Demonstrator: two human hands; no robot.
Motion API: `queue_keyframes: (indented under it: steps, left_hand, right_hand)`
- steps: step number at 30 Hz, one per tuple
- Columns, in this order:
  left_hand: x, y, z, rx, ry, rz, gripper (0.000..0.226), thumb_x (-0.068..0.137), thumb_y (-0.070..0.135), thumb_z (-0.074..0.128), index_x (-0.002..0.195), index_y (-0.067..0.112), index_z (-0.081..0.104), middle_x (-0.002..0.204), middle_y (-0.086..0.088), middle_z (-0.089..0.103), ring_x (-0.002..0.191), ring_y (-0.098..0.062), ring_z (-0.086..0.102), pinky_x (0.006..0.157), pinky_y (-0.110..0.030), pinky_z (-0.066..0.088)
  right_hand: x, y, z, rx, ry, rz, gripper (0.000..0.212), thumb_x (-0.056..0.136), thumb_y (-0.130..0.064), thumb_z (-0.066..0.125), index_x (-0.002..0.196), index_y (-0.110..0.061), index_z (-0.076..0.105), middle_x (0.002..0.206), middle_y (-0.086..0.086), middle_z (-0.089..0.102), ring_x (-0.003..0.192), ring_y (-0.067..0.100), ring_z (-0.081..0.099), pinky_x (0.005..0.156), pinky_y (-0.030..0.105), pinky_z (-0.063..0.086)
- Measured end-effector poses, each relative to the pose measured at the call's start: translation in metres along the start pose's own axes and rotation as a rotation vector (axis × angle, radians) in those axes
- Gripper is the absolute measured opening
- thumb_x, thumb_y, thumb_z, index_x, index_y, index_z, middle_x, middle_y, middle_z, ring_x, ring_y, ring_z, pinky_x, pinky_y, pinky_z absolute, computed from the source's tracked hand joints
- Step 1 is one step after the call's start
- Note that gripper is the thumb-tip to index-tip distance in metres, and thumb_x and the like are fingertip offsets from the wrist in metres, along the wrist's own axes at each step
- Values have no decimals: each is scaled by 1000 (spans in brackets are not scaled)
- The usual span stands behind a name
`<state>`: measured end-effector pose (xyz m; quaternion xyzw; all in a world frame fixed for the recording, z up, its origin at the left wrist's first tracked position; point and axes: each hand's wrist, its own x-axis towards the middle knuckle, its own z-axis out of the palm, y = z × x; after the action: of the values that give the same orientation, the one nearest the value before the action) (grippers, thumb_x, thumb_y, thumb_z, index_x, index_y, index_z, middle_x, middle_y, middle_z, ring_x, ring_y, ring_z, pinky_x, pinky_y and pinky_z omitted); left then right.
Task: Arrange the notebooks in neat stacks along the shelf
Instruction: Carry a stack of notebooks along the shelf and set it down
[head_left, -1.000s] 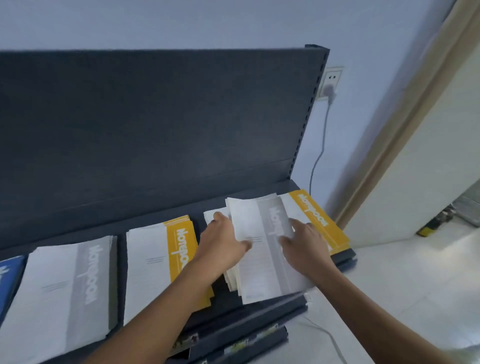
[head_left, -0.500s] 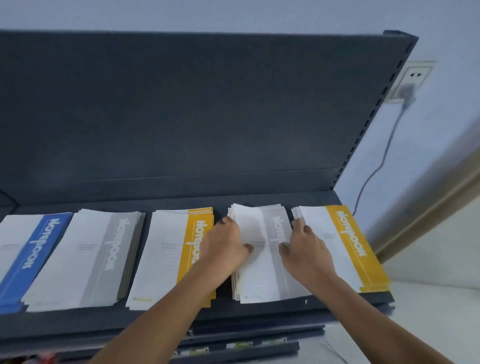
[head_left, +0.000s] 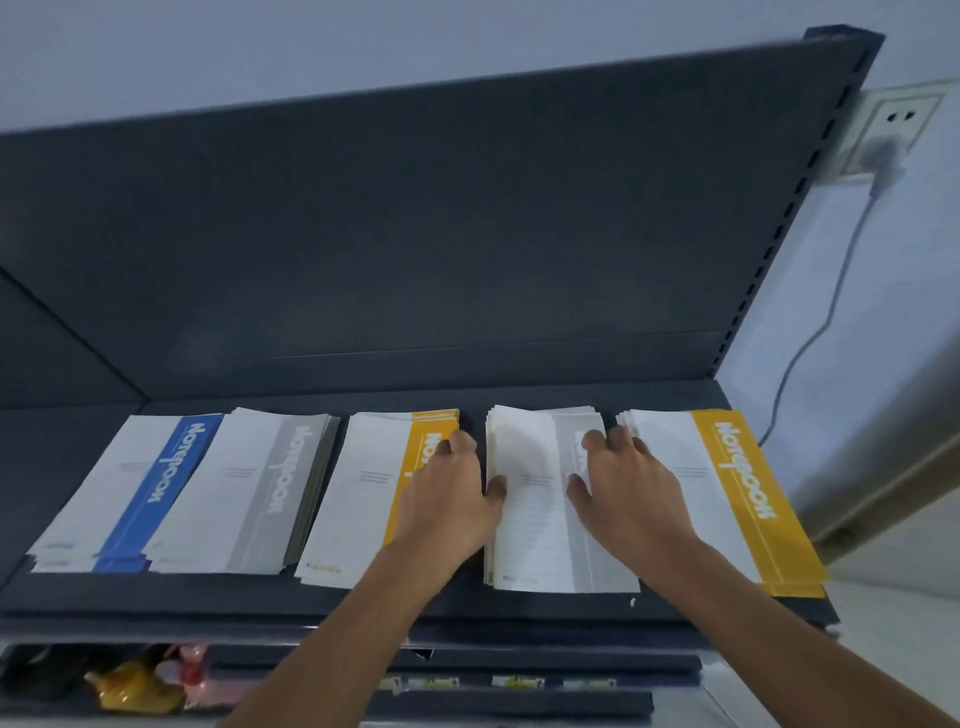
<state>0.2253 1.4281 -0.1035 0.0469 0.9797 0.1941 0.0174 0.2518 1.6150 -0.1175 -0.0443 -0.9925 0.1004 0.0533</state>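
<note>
Now grey notebook stack (head_left: 530, 525) between left hand (head_left: 451, 501), right hand (head_left: 631, 493); flat fingers pressing edges.

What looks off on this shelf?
The left grey notebook stack butts against or overlaps the blue notebook stack, with no gap like the others have. The right grey notebook stack, between left hand and right hand, shows ragged, unsquared edges.

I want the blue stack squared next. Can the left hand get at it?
Probably yes: the blue stack lies open on top, with only the flat grey stack and yellow stack between it and the left hand.
</note>
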Motion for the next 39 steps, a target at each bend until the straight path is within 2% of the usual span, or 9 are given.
queue_keyframes:
  steps: [5,9,15,18,22,27,29,36,39]
  left_hand:
    - [-9,-24,-20,-4,36,13,45,95,46,58,132,24,46,119,4,62,96,-21,65,81,-42,56]
    - [-16,-54,-39,3,81,-21,36,96,46,58,126,27,51,115,8,64,91,-13,66,80,-38,58]
    - [-43,-116,-75,0,101,-144,34,95,43,58,123,25,52,108,7,66,87,-13,63,79,-34,56]
    - [-56,-150,-98,-1,134,-203,37,95,43,58,126,23,52,106,5,66,87,-16,64,80,-40,58]
    - [-78,-202,-121,-8,160,-286,38,96,45,56,127,24,51,107,9,64,88,-13,63,79,-36,57]
    - [-105,-287,-159,-85,212,-396,38,96,44,55,129,26,48,109,10,62,94,-15,62,84,-40,56]
    - [-119,-329,-178,-104,237,-423,38,95,41,54,128,23,49,106,11,63,96,-16,63,85,-41,55]
    - [-186,-493,-238,-55,299,-517,31,95,38,50,122,21,49,100,4,64,90,-19,61,78,-42,54]
    - [-212,-552,-258,-41,321,-557,25,97,36,51,116,21,49,98,4,63,89,-20,60,74,-38,51]
  right_hand:
    - [5,-26,2,44,3,-104,35,98,-36,51,127,-17,56,119,1,57,108,19,58,68,27,50]
    - [12,-63,5,68,-13,-218,31,98,-35,48,124,-18,56,118,1,56,110,21,57,72,33,51]
    - [17,-148,10,152,-66,-400,30,99,-35,48,125,-20,53,124,1,54,110,23,58,74,36,52]
    - [15,-192,14,159,-83,-520,30,99,-35,47,124,-20,53,121,1,54,109,23,58,76,37,52]
    - [6,-256,17,184,-133,-613,26,97,-31,48,120,-21,54,117,0,54,106,26,60,76,38,51]
    - [-4,-354,25,128,-124,-758,26,98,-35,49,120,-22,52,118,-2,54,97,22,60,67,35,43]
    - [-9,-401,30,136,-131,-790,22,99,-33,49,117,-21,52,117,-2,53,92,22,59,68,36,47]
    - [-54,-583,65,142,-135,-952,23,99,-36,48,118,-23,52,115,-1,53,96,24,60,67,34,39]
    - [-77,-647,79,176,-171,-980,23,99,-35,49,118,-22,52,114,-1,53,96,24,62,70,36,48]
